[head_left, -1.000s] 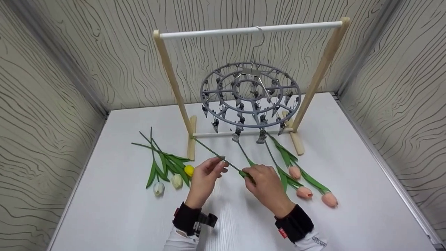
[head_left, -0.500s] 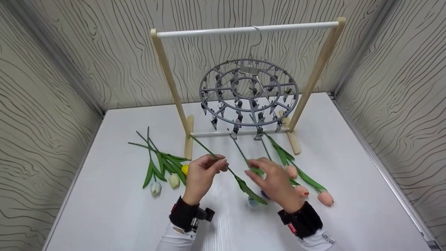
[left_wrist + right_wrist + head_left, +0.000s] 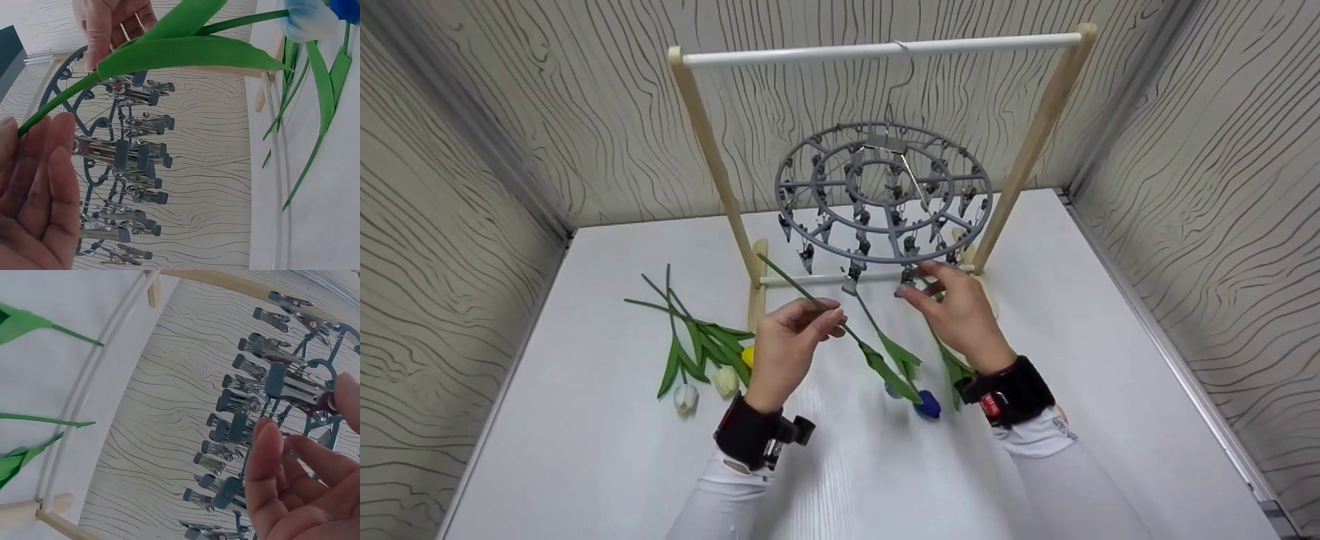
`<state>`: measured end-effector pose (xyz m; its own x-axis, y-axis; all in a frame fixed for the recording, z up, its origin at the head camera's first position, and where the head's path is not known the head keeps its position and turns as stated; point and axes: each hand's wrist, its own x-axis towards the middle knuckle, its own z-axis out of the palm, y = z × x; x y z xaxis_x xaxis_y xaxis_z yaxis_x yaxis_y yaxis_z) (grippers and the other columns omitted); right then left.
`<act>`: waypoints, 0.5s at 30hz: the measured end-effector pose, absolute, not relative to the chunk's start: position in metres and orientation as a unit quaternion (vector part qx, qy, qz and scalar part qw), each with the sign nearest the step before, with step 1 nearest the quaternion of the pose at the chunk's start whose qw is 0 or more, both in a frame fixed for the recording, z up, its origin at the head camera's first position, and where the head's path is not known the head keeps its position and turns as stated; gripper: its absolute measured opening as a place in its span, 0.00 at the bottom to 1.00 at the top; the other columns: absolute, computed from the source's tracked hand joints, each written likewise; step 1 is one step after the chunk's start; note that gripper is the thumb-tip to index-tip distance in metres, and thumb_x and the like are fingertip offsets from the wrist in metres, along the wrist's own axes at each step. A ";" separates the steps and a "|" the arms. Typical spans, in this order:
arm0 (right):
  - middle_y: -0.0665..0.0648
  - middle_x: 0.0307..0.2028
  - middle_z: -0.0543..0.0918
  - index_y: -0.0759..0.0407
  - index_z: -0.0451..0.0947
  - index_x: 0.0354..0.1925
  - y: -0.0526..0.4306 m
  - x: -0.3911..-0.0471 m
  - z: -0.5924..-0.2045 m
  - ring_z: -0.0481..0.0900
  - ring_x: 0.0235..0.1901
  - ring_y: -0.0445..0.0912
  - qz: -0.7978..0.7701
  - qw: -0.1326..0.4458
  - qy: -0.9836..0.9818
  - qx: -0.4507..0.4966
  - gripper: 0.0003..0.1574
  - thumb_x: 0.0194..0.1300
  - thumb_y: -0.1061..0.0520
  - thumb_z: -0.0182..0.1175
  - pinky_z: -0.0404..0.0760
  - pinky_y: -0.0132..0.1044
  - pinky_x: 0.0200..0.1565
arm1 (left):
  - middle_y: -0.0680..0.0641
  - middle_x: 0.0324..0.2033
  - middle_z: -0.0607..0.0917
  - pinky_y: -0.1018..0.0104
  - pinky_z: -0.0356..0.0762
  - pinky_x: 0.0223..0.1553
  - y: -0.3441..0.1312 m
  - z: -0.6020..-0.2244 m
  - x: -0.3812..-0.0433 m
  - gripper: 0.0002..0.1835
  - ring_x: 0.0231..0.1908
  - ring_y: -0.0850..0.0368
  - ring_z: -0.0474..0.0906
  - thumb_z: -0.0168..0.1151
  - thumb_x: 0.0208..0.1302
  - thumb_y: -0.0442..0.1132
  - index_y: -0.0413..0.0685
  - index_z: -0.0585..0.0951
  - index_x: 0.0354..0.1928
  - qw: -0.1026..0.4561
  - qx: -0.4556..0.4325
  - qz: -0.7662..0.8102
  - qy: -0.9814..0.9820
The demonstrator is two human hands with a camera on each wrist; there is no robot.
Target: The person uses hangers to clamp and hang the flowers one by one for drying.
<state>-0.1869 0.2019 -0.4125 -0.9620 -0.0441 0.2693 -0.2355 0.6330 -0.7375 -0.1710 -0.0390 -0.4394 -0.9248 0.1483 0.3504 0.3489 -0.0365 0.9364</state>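
My left hand [image 3: 793,341] pinches the green stem of an artificial tulip [image 3: 59,101] between thumb and fingers. The stem slants down to the right, with leaves and a white-and-blue bloom [image 3: 306,22] beyond the hand in the left wrist view. My right hand [image 3: 964,315] is raised at the front rim of a round grey hanging dryer [image 3: 829,244]. Its parted thumb and fingers stand around a metal clip with grey tips [image 3: 298,387], with a fingertip right at the clip's end in the right wrist view.
A wooden stand [image 3: 709,154] with a white top bar [image 3: 787,56] carries the dryer and several clips. White and yellow tulips [image 3: 725,381] lie left on the white table [image 3: 585,435]. A blue tulip [image 3: 928,405] lies right of centre. A lower bar [image 3: 810,279] crosses the stand.
My right hand has left the tulip's leaves and moved up and away to a front clip of the dryer. My left hand has kept the stem and moved slightly up.
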 end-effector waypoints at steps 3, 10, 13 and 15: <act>0.58 0.43 0.86 0.61 0.83 0.49 0.201 -0.190 -0.410 0.83 0.36 0.49 0.430 0.121 -0.890 0.089 0.17 0.64 0.53 0.69 0.83 0.40 0.35 | 0.45 0.32 0.89 0.54 0.85 0.35 -0.036 -0.434 -0.175 0.09 0.30 0.49 0.86 0.68 0.64 0.35 0.34 0.85 0.41 0.084 -0.183 -0.696 -0.689; 0.56 0.37 0.87 0.61 0.84 0.47 0.201 -0.192 -0.405 0.84 0.34 0.47 0.456 0.128 -0.875 0.101 0.17 0.61 0.55 0.71 0.83 0.33 0.35 | 0.43 0.32 0.89 0.52 0.86 0.35 -0.030 -0.424 -0.186 0.10 0.29 0.48 0.87 0.69 0.62 0.33 0.32 0.83 0.42 0.102 -0.176 -0.703 -0.681; 0.56 0.38 0.86 0.61 0.84 0.47 0.201 -0.190 -0.403 0.85 0.35 0.47 0.475 0.122 -0.866 0.093 0.17 0.60 0.56 0.72 0.83 0.32 0.37 | 0.44 0.32 0.89 0.48 0.85 0.35 -0.028 -0.421 -0.188 0.10 0.28 0.49 0.87 0.70 0.62 0.34 0.34 0.83 0.41 0.105 -0.171 -0.702 -0.684; 0.57 0.38 0.86 0.62 0.84 0.46 0.200 -0.188 -0.403 0.85 0.35 0.47 0.492 0.119 -0.858 0.086 0.17 0.60 0.57 0.73 0.83 0.32 0.37 | 0.45 0.33 0.89 0.46 0.85 0.35 -0.028 -0.421 -0.188 0.09 0.28 0.50 0.86 0.70 0.61 0.34 0.35 0.83 0.40 0.106 -0.170 -0.700 -0.685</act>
